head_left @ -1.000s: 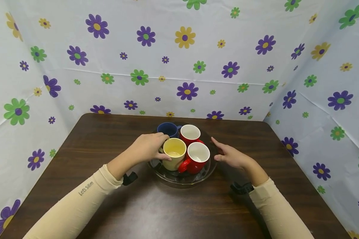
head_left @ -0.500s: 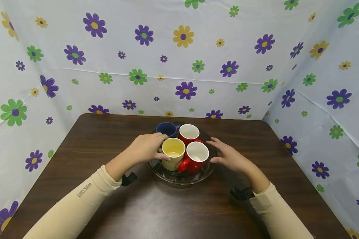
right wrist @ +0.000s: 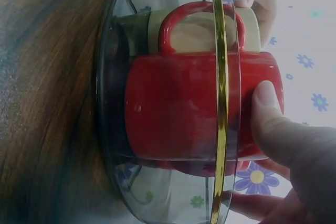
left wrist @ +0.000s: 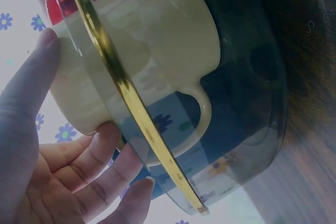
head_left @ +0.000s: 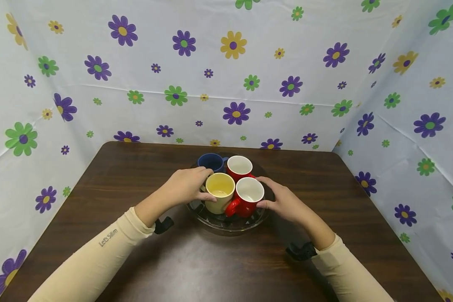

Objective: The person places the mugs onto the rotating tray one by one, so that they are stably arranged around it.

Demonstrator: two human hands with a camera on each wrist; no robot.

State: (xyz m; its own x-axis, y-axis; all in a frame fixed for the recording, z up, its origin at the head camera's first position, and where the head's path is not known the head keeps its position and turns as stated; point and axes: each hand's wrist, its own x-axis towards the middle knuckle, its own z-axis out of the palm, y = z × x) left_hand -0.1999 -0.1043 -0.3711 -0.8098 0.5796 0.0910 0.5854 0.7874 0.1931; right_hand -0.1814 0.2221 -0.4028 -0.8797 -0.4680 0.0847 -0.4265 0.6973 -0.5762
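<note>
A clear glass bowl (head_left: 228,229) with a gold rim (left wrist: 139,103) holds several mugs. My left hand (head_left: 183,186) holds the pale yellow mug (head_left: 216,206) near its top, thumb on the near side and fingers beyond. That mug's handle (left wrist: 205,114) points down inside the bowl wall in the left wrist view. At the nearer red mug (head_left: 245,209), white inside, my right hand (head_left: 285,202) has its thumb on the upper side and fingers curving round the far side, partly hidden. Both mugs still stand within the bowl, side by side, the red handle (right wrist: 165,30) between them.
Behind them in the same bowl stand a blue mug (head_left: 210,162) and a second red mug (head_left: 239,165). A dark wooden table (head_left: 226,268) carries the bowl. A flower-printed white cloth (head_left: 143,67) encloses the back and sides.
My right hand has come leftward from the bowl's right edge to the nearer red mug, thumb and fingers now about it. The left hand stays at the yellow mug.
</note>
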